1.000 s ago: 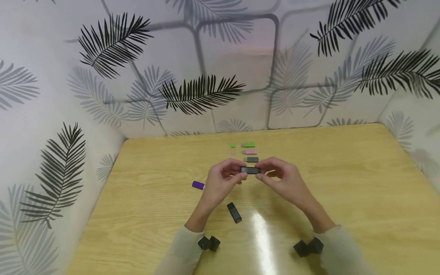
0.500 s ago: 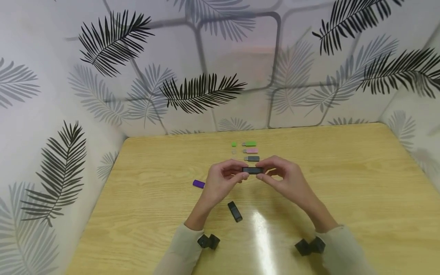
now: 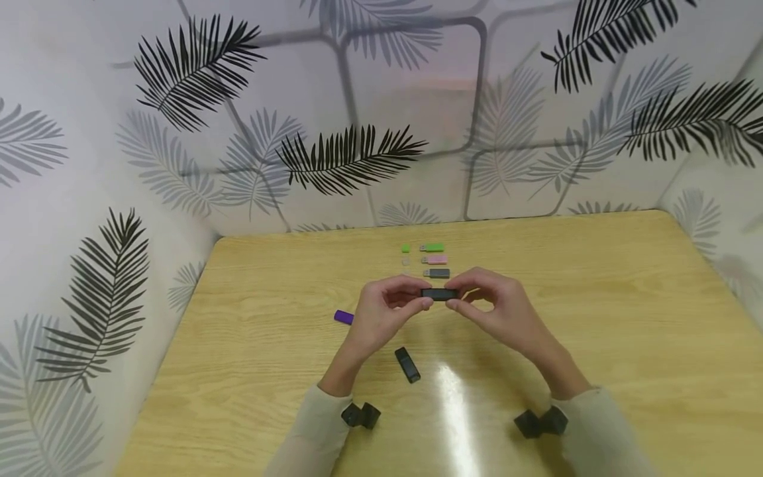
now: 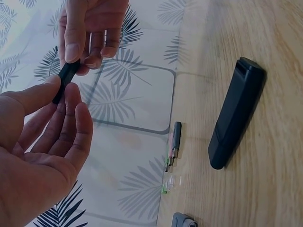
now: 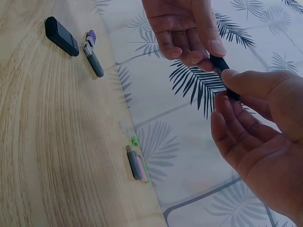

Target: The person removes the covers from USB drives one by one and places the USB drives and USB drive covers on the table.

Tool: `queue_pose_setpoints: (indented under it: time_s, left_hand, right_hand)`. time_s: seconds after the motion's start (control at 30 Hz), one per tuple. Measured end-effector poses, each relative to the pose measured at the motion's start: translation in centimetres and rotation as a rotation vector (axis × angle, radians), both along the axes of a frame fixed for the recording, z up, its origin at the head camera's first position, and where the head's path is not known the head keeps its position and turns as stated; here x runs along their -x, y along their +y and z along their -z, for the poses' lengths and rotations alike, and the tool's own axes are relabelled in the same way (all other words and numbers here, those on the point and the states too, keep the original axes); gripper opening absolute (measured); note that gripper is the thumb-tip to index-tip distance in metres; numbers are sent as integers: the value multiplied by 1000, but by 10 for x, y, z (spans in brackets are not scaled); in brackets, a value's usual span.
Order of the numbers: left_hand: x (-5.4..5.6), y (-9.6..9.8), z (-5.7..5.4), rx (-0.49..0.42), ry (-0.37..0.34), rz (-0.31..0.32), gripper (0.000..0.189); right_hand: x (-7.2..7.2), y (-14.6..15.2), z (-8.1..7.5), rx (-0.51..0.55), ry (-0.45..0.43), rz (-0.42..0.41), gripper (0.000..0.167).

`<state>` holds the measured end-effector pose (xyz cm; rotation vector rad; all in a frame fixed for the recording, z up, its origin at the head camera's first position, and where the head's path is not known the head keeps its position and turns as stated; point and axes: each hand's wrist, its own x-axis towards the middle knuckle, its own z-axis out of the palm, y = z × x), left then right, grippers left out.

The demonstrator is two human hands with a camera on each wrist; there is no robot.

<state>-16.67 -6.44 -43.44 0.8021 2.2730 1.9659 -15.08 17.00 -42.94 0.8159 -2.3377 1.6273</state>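
In the head view a black USB stick (image 3: 439, 294) is held level above the table, pinched at both ends. My left hand (image 3: 384, 310) grips its left end between thumb and fingers, and my right hand (image 3: 496, 306) grips its right end the same way. Both wrist views show the thumbs on the stick (image 4: 69, 73), the fingertips covering much of it. Another black USB stick (image 3: 408, 365) lies on the table nearer me. A purple piece (image 3: 344, 317) lies left of my left hand, and beside it the right wrist view shows a grey stick (image 5: 93, 60) with a metal plug.
Beyond my hands, a grey USB stick (image 3: 438, 273), a pink one (image 3: 436, 260) and a green one (image 3: 433, 248) lie in a column, plugs to the left. A green cap (image 3: 406, 248) and a clear cap (image 3: 406, 261) lie left of them. A patterned wall borders the wooden table (image 3: 268, 278).
The held black USB stick has turned slightly, its lighter patch now dark, and shifted a little right in view. Both hands keep their pinch. The items on the table stay put.
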Motion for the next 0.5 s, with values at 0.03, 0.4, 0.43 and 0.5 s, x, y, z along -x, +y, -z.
queue_pose_setpoints:
  time_s: [0.03, 0.4, 0.43, 0.5]
  left_hand:
    - [0, 0, 0, 1, 4, 2, 18]
    - [1, -2, -2, 8, -3, 26, 17]
    - [1, -2, -2, 5, -6, 31, 17]
    - [1, -2, -2, 2, -10, 38, 17]
  right_hand:
    - [0, 0, 0, 2, 3, -4, 22]
    - [1, 2, -3, 8, 1, -40, 22]
    - [1, 2, -4, 9, 4, -42, 22]
    - [1, 2, -4, 9, 8, -46, 23]
